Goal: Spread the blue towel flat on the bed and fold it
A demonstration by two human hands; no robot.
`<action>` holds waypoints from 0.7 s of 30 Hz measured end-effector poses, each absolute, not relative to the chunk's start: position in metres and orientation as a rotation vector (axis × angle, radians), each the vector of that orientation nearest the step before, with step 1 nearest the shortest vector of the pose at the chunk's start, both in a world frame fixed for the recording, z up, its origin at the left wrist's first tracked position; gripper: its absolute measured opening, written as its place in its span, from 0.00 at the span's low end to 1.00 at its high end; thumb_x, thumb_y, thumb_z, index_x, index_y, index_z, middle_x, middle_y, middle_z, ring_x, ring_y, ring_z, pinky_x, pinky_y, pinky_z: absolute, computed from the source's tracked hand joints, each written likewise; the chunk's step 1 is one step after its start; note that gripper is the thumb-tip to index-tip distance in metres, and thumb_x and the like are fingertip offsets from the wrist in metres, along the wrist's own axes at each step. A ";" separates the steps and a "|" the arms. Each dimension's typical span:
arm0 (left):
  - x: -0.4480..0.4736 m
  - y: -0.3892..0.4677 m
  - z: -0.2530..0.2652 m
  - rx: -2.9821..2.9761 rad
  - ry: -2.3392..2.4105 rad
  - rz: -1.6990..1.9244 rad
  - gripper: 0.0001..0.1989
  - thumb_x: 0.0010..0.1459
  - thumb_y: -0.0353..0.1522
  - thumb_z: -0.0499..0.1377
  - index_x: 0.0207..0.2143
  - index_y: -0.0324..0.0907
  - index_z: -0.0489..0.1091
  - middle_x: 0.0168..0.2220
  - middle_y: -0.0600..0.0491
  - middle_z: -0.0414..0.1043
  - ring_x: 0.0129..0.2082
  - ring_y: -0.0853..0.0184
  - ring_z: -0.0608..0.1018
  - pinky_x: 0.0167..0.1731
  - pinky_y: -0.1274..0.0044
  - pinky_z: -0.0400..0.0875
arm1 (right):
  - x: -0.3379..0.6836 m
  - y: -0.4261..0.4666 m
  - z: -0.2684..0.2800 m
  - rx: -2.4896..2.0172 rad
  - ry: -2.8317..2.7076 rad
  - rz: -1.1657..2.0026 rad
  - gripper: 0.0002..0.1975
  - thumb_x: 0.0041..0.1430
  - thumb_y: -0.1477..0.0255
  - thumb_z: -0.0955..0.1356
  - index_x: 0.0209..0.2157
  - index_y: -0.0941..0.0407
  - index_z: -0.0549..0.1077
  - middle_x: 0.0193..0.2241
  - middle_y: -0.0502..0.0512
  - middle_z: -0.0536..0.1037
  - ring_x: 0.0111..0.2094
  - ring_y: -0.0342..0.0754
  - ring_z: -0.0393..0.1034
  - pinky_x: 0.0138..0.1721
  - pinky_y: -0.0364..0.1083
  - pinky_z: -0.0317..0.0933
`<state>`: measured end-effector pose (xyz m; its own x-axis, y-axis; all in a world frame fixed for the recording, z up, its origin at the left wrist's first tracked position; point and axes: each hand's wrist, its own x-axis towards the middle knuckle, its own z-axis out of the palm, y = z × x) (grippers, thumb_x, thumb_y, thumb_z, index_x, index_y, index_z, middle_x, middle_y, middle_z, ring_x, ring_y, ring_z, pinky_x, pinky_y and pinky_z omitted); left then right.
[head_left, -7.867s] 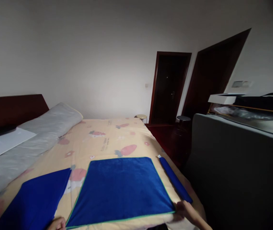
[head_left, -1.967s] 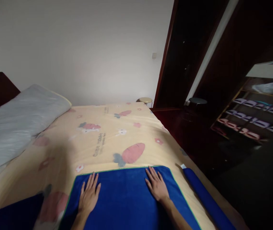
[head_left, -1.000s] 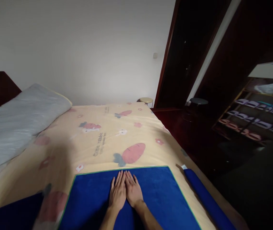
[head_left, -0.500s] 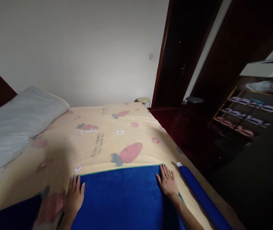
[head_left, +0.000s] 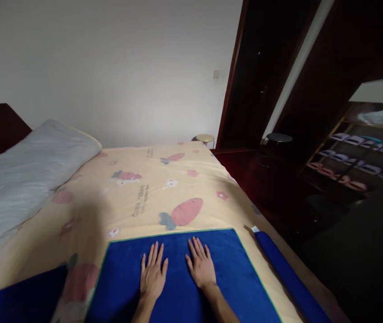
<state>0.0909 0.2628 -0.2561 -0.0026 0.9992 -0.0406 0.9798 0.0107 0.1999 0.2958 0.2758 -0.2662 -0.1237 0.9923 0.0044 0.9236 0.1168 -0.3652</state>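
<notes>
A blue cloth (head_left: pixel 174 255) with a thin green edge lies spread on the bed, its near part running out of view at the bottom. My left hand (head_left: pixel 152 274) rests flat on it, left of the middle, fingers stretched out. To the right, my right hand (head_left: pixel 202 264) also lies flat on the cloth with its fingers extended. Neither hand grips anything. A long rolled blue cloth (head_left: pixel 287 273) with a white tag at its far end lies to the right. Another piece of dark blue fabric (head_left: pixel 23 289) sits at the lower left.
The bed sheet (head_left: pixel 158 197) is cream with carrots and flowers. A grey pillow or folded bedding (head_left: pixel 33 166) lies at the left. Beyond the bed stand a yellow stool (head_left: pixel 205 138) and a dark stool (head_left: pixel 279 137). A shoe rack (head_left: pixel 353 157) stands at the right.
Both hands have moved inward from the far corners of the blue cloth to its middle. The cloth's corners and green side edges now show uncovered.
</notes>
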 end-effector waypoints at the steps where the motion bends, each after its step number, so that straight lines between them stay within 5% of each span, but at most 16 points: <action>1: 0.078 0.261 -0.255 2.057 2.180 0.150 0.29 0.61 0.46 0.33 0.64 0.54 0.40 0.70 0.57 0.44 0.70 0.66 0.52 0.69 0.57 0.50 | 0.310 0.277 -0.266 -1.942 -2.125 0.363 0.31 0.65 0.53 0.50 0.65 0.52 0.47 0.68 0.52 0.47 0.69 0.50 0.41 0.68 0.59 0.41; 13: -0.076 0.180 -0.262 1.977 2.653 -0.276 0.28 0.61 0.40 0.38 0.62 0.44 0.44 0.69 0.52 0.47 0.68 0.67 0.57 0.67 0.65 0.56 | 0.451 0.235 -0.304 -2.287 -1.890 -0.016 0.36 0.62 0.49 0.51 0.65 0.55 0.52 0.67 0.56 0.51 0.68 0.54 0.44 0.68 0.62 0.38; 17: -0.028 0.173 -0.260 2.119 2.592 0.088 0.26 0.61 0.38 0.34 0.62 0.49 0.43 0.67 0.55 0.51 0.67 0.65 0.61 0.67 0.56 0.53 | 0.393 0.216 -0.300 -2.166 -1.801 -0.155 0.37 0.63 0.50 0.50 0.64 0.59 0.54 0.66 0.61 0.52 0.67 0.58 0.47 0.67 0.63 0.43; 21: 0.073 0.170 -0.288 2.187 2.115 0.292 0.25 0.60 0.39 0.37 0.61 0.58 0.41 0.66 0.61 0.52 0.66 0.66 0.62 0.64 0.59 0.62 | 0.281 0.189 -0.319 -1.763 -2.111 -0.032 0.26 0.66 0.61 0.54 0.64 0.48 0.54 0.65 0.51 0.55 0.65 0.51 0.54 0.62 0.57 0.58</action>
<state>0.0729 0.1701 -0.2881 0.0262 0.9966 0.0775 0.9804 -0.0407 0.1928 0.2806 0.1892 -0.3188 -0.1338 0.9424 0.3066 0.9513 0.2089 -0.2268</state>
